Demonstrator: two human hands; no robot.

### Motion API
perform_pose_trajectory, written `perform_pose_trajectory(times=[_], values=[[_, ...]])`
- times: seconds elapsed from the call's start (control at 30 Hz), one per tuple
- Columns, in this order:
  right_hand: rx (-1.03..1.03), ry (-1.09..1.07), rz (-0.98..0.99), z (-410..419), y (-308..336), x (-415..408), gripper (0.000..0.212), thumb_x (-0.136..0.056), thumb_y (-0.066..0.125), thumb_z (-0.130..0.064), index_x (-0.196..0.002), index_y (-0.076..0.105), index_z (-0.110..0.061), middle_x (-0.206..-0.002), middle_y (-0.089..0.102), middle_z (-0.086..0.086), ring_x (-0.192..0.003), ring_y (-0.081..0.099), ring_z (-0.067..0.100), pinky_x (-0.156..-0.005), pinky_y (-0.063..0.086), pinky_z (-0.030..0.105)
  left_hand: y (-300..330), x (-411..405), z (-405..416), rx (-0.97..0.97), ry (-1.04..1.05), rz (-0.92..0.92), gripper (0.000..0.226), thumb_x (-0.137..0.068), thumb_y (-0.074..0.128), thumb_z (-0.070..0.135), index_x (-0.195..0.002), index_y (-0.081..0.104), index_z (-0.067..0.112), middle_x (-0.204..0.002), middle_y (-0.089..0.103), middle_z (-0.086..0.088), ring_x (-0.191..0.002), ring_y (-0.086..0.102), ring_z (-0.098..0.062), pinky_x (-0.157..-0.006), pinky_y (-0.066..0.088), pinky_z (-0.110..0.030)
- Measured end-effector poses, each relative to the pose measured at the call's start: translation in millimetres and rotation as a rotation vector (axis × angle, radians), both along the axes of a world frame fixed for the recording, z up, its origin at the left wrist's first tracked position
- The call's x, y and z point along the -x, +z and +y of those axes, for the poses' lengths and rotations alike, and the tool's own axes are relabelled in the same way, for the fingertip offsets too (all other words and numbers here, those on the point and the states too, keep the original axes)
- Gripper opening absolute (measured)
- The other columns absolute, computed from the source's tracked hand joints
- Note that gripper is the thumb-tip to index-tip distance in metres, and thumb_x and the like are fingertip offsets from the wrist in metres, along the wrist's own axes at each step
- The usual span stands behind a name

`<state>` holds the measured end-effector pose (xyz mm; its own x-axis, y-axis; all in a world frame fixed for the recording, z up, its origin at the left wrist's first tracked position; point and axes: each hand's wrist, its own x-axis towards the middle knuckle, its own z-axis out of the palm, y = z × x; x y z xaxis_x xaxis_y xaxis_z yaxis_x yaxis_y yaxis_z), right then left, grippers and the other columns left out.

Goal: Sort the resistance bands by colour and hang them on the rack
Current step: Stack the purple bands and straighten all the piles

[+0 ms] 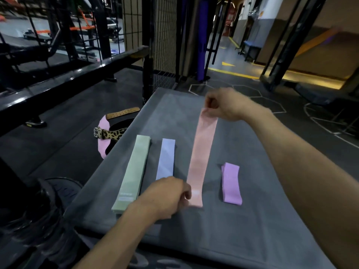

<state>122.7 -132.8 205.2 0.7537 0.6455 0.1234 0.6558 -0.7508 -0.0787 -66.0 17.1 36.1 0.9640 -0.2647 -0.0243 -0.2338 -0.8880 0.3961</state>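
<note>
Several resistance bands lie on a grey cloth-covered table [242,220]. A long pink band [202,152] is stretched lengthwise: my right hand [227,105] pinches its far end and my left hand [167,197] pinches its near end. To its left lie a green band [134,171] and a light blue band [166,158], flat and parallel. A shorter purple band [231,183] rests to the right of the pink one.
Left of the table, on the dark floor, lie a pink band [102,138], a leopard-print belt [110,133] and a brown belt [122,113]. A black metal frame [58,80] and a wire mesh panel [163,35] stand behind. Dark weight plates [44,200] sit near left.
</note>
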Motion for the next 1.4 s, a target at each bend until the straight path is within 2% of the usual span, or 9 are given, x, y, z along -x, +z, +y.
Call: perform_pose_trajectory(times=[0.2, 0.33, 0.53, 0.7, 0.9, 1.0, 1.17, 1.3, 1.4], values=[[-0.077, -0.012, -0.141, -1.1, 41.1, -1.1, 0.009, -0.084, 0.069, -0.017, -0.092, 0.066, -0.017, -0.088, 0.069, 0.006, -0.089, 0.064, 0.031, -0.075, 0.053, 0.039, 11.6, 3.0, 6.7, -0.002, 0.062, -0.034, 0.018, -0.089, 0.06, 0.023, -0.105, 0.064, 0.031, -0.099, 0.071, 0.014, -0.086, 0.063, -0.009, -0.072, 0.047, -0.022], [-0.096, -0.02, -0.179, -0.1, 33.1, 19.6, 0.016, -0.074, 0.06, -0.039, -0.085, 0.06, -0.027, -0.09, 0.07, 0.007, -0.088, 0.064, 0.033, -0.074, 0.055, 0.043, 17.1, 0.8, 7.1, -0.011, 0.077, -0.046, 0.016, -0.091, 0.061, 0.03, -0.106, 0.065, 0.034, -0.104, 0.07, 0.01, -0.091, 0.064, -0.015, -0.074, 0.046, -0.023], [0.033, -0.065, -0.007, -11.8, -25.0, 65.4, 0.011, -0.078, 0.066, -0.031, -0.084, 0.057, -0.03, -0.096, 0.069, 0.0, -0.089, 0.065, 0.028, -0.075, 0.056, 0.039, 21.8, 2.2, 13.2, -0.024, 0.121, 0.06, 0.007, -0.088, 0.064, 0.028, -0.091, 0.069, 0.032, -0.097, 0.071, 0.013, -0.09, 0.065, -0.013, -0.08, 0.054, -0.028], [0.099, -0.032, 0.207, -29.7, -71.1, 116.0, 0.014, -0.082, 0.071, -0.039, -0.08, 0.058, -0.033, -0.093, 0.068, -0.007, -0.088, 0.063, 0.02, -0.078, 0.055, 0.037, 20.9, 1.3, 21.8, -0.045, 0.197, 0.127, 0.01, -0.079, 0.067, 0.02, -0.08, 0.071, 0.03, -0.088, 0.073, 0.012, -0.085, 0.068, -0.013, -0.081, 0.058, -0.034], [0.126, 0.032, 0.347, -37.0, -81.5, 146.5, 0.013, -0.08, 0.076, -0.034, -0.084, 0.064, -0.03, -0.091, 0.07, -0.009, -0.084, 0.063, 0.014, -0.08, 0.054, 0.036, 17.2, 5.1, 3.1, 0.109, 0.155, 0.314, 0.032, -0.079, 0.077, 0.013, -0.104, 0.066, 0.03, -0.088, 0.075, 0.009, -0.083, 0.066, -0.012, -0.08, 0.054, -0.026], [0.152, 0.045, 0.365, -36.8, -77.6, 143.4, 0.014, -0.08, 0.078, -0.034, -0.083, 0.064, -0.031, -0.091, 0.069, -0.009, -0.084, 0.062, 0.013, -0.08, 0.053, 0.036, 11.5, 12.0, -10.0, 0.154, 0.101, 0.403, 0.038, -0.076, 0.085, 0.025, -0.109, 0.067, 0.032, -0.093, 0.073, 0.006, -0.082, 0.065, -0.012, -0.067, 0.047, -0.021], [0.209, 0.034, 0.372, -20.4, -68.8, 108.8, 0.018, -0.08, 0.081, -0.032, -0.088, 0.066, -0.029, -0.084, 0.062, -0.012, -0.082, 0.058, 0.015, -0.073, 0.049, 0.03, -1.7, 14.1, -20.5, 0.194, 0.257, 0.362, 0.023, -0.084, 0.074, 0.041, -0.103, 0.067, 0.029, -0.111, 0.068, 0.001, -0.1, 0.066, -0.019, -0.086, 0.053, -0.027], [0.257, 0.063, 0.367, -1.0, -73.3, 70.8, 0.021, -0.08, 0.082, -0.027, -0.094, 0.069, -0.02, -0.074, 0.055, -0.016, -0.072, 0.054, 0.011, -0.057, 0.035, 0.013, -8.2, 8.2, -26.5, 0.204, 0.334, 0.328, 0.023, -0.093, 0.063, 0.039, -0.105, 0.069, 0.02, -0.111, 0.07, -0.003, -0.1, 0.067, -0.024, -0.086, 0.055, -0.033], [0.252, 0.018, 0.391, 12.2, -85.9, 41.7, 0.022, -0.077, 0.085, -0.03, -0.086, 0.066, -0.022, -0.079, 0.063, -0.009, -0.075, 0.061, 0.015, -0.065, 0.046, 0.023, -10.6, 1.0, -32.8, 0.155, 0.364, 0.338, 0.028, -0.094, 0.06, 0.041, -0.107, 0.068, 0.018, -0.109, 0.071, -0.006, -0.098, 0.068, -0.027, -0.087, 0.057, -0.038]])
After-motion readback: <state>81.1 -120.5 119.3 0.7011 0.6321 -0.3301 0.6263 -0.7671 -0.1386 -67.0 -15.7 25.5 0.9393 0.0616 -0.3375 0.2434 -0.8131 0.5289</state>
